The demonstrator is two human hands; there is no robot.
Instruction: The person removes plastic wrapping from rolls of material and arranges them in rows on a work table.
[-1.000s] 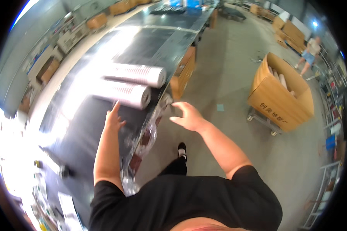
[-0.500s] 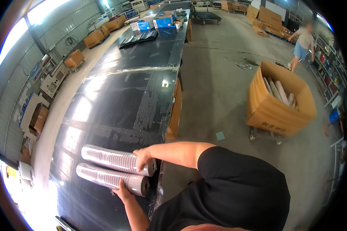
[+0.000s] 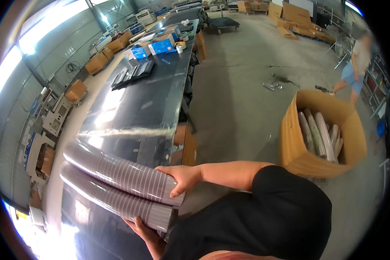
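Note:
Two brown-grey rolls with pale stripes, in shiny clear wrap, lie side by side between my hands: the far roll (image 3: 121, 171) and the near roll (image 3: 112, 197). They appear raised above the black tabletop (image 3: 80, 212). My right hand (image 3: 182, 177) is closed over the right end of the far roll, thumb on its near side. My left hand (image 3: 144, 229) grips the near roll's right end from below, its thumb against the side and most fingers hidden underneath.
On the table's far part are a stack of dark flat packets (image 3: 133, 74) and blue boxes (image 3: 162, 44). To the right stands a large open cardboard box (image 3: 297, 147) with several wrapped rolls (image 3: 323, 134) inside. Beyond it a person (image 3: 359, 63) is walking.
Both rolls have risen off the table in my hands and come closer, looking larger. My view has shifted. The person at the far right has moved nearer the shelves.

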